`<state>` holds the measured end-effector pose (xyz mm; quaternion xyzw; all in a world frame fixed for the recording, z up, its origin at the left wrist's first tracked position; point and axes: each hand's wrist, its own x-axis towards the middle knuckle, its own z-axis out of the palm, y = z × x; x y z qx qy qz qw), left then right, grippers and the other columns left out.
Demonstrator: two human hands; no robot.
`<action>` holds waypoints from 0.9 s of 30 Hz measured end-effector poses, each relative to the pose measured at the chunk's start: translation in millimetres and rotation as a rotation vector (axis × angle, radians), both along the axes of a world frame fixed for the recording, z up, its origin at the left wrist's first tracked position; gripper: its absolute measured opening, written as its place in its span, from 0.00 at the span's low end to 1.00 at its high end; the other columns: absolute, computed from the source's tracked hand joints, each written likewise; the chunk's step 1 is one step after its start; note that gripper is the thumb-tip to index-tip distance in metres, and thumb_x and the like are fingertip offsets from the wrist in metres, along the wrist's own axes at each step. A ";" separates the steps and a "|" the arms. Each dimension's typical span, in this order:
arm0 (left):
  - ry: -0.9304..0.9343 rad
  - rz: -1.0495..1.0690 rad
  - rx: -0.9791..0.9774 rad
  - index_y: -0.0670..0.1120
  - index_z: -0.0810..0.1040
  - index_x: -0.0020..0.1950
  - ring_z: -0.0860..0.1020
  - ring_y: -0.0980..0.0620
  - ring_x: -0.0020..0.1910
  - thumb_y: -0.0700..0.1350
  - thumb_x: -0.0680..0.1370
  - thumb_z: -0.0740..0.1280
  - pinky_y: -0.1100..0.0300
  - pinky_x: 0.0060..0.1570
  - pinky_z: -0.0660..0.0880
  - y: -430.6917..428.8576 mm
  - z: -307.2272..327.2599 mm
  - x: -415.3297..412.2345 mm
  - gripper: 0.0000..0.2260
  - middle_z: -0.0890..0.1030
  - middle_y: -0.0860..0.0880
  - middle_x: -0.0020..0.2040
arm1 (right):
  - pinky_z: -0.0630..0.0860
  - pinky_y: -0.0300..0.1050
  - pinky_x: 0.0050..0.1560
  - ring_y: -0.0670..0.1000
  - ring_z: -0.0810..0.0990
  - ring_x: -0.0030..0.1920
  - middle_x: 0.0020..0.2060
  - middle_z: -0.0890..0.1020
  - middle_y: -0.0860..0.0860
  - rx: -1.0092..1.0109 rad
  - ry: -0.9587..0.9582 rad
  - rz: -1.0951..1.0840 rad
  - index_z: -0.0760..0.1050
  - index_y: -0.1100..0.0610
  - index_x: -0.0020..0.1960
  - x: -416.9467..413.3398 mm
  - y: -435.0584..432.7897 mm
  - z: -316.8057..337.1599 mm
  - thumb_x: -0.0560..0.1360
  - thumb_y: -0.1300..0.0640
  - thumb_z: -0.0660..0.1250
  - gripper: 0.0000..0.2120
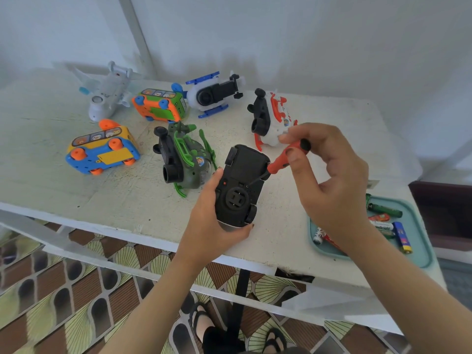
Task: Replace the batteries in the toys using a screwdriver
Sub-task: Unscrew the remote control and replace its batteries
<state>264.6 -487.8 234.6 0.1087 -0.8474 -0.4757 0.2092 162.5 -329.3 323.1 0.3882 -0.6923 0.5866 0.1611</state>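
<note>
While left hand (pixel 213 215) grips toy (pixel 240 185) — right hand (pixel 329 175) pinches screwdriver (pixel 283 159).

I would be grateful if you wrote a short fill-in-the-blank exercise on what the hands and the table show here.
1. The wheeled toy gripped by the left hand shows a ____ underside.
2. The red-handled tool pinched by the right hand is a ____.
3. The teal tray holds loose ____.
4. The toy helicopter nearest the left hand is mainly ____.
Missing words: black; screwdriver; batteries; green.
</note>
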 end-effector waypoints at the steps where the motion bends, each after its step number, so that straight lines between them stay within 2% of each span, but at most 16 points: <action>1: 0.000 0.001 0.002 0.46 0.60 0.77 0.74 0.61 0.64 0.40 0.65 0.81 0.72 0.60 0.69 0.1 0.2 0.0 0.46 0.74 0.59 0.64 | 0.75 0.36 0.52 0.46 0.83 0.42 0.40 0.82 0.55 0.020 0.005 -0.001 0.75 0.66 0.56 -0.2 0.6 -0.1 0.78 0.68 0.62 0.08; 3: 0.005 0.002 0.002 0.46 0.60 0.77 0.73 0.63 0.64 0.40 0.64 0.81 0.72 0.60 0.69 0.4 0.7 -0.1 0.46 0.74 0.60 0.64 | 0.74 0.38 0.58 0.47 0.83 0.46 0.39 0.83 0.55 0.040 0.016 0.020 0.76 0.65 0.57 -1.2 1.7 -0.3 0.78 0.69 0.60 0.10; 5: 0.010 0.000 0.001 0.48 0.60 0.76 0.73 0.64 0.63 0.39 0.64 0.81 0.73 0.59 0.69 1.0 1.2 -0.3 0.45 0.73 0.62 0.63 | 0.71 0.43 0.65 0.50 0.81 0.56 0.39 0.83 0.55 0.045 0.014 0.059 0.77 0.64 0.56 -0.2 2.3 0.5 0.78 0.70 0.58 0.12; 7: 0.016 -0.005 0.005 0.48 0.60 0.76 0.73 0.65 0.63 0.38 0.64 0.81 0.74 0.58 0.69 1.1 1.7 -0.3 0.45 0.73 0.63 0.63 | 0.70 0.46 0.67 0.50 0.76 0.64 0.41 0.83 0.53 0.039 0.028 0.067 0.78 0.62 0.55 2.1 1.4 2.2 0.77 0.68 0.58 0.12; 8: 0.018 -0.008 0.007 0.48 0.60 0.76 0.73 0.64 0.63 0.38 0.64 0.81 0.74 0.58 0.69 1.0 1.5 -0.5 0.45 0.73 0.62 0.63 | 0.71 0.45 0.65 0.50 0.77 0.62 0.44 0.82 0.51 0.026 0.038 0.060 0.79 0.61 0.55 2.6 1.1 3.5 0.77 0.66 0.60 0.11; 10: 0.021 -0.011 -0.003 0.49 0.60 0.75 0.73 0.63 0.63 0.38 0.64 0.81 0.73 0.59 0.69 0.9 0.7 -0.5 0.45 0.73 0.61 0.63 | 0.74 0.40 0.57 0.48 0.82 0.49 0.48 0.80 0.53 0.002 0.027 0.052 0.80 0.60 0.53 2.2 1.1 5.6 0.76 0.63 0.64 0.09; 12: 0.020 -0.009 -0.012 0.48 0.60 0.76 0.73 0.63 0.63 0.39 0.64 0.81 0.72 0.59 0.70 0.9 0.0 -0.3 0.46 0.73 0.60 0.64 | 0.74 0.37 0.52 0.47 0.82 0.42 0.44 0.81 0.54 0.007 0.038 0.030 0.81 0.58 0.53 0.7 2.2 6.3 0.76 0.63 0.67 0.07; 14: 0.017 -0.008 -0.020 0.47 0.60 0.76 0.73 0.62 0.64 0.39 0.64 0.81 0.71 0.60 0.70 0.4 -0.9 -0.1 0.46 0.73 0.59 0.64 | 0.75 0.40 0.52 0.46 0.81 0.43 0.41 0.82 0.52 0.029 0.067 -0.008 0.79 0.58 0.55 0.5 3.9 6.6 0.76 0.63 0.68 0.09; 18: 0.011 -0.007 -0.008 0.45 0.60 0.77 0.74 0.59 0.64 0.40 0.64 0.81 0.64 0.63 0.72 -0.2 -1.1 -0.1 0.46 0.74 0.57 0.65 | 0.73 0.36 0.56 0.43 0.83 0.45 0.48 0.82 0.50 0.041 -0.020 0.013 0.74 0.64 0.60 -0.3 8.3 8.1 0.78 0.67 0.64 0.11; 20: 0.015 -0.005 -0.019 0.44 0.60 0.77 0.74 0.59 0.65 0.40 0.64 0.81 0.63 0.63 0.72 -0.4 -1.3 -0.1 0.46 0.74 0.57 0.65 | 0.75 0.42 0.59 0.47 0.83 0.48 0.48 0.82 0.51 0.062 -0.048 0.056 0.73 0.64 0.63 -0.6 10.8 5.7 0.79 0.67 0.61 0.13; 23: 0.022 -0.013 -0.034 0.43 0.60 0.77 0.74 0.60 0.64 0.40 0.64 0.81 0.64 0.63 0.72 -1.1 -2.3 -0.2 0.46 0.73 0.60 0.65 | 0.69 0.52 0.69 0.52 0.78 0.62 0.45 0.84 0.53 0.088 -0.061 0.117 0.72 0.60 0.65 0.6 12.4 0.9 0.80 0.66 0.58 0.15; 25: 0.016 -0.019 -0.028 0.43 0.59 0.77 0.74 0.60 0.64 0.40 0.64 0.81 0.65 0.63 0.72 -1.1 -2.3 -0.4 0.46 0.73 0.60 0.64 | 0.66 0.48 0.71 0.49 0.73 0.67 0.48 0.84 0.53 0.090 -0.052 0.114 0.74 0.58 0.63 1.7 12.2 -0.5 0.79 0.61 0.60 0.14; 27: 0.012 -0.021 -0.015 0.43 0.59 0.77 0.73 0.62 0.64 0.39 0.64 0.81 0.67 0.62 0.72 -1.3 -2.1 -0.1 0.46 0.73 0.60 0.64 | 0.69 0.37 0.64 0.43 0.76 0.59 0.51 0.82 0.53 0.079 -0.015 0.053 0.77 0.55 0.61 1.3 12.6 0.8 0.76 0.57 0.65 0.13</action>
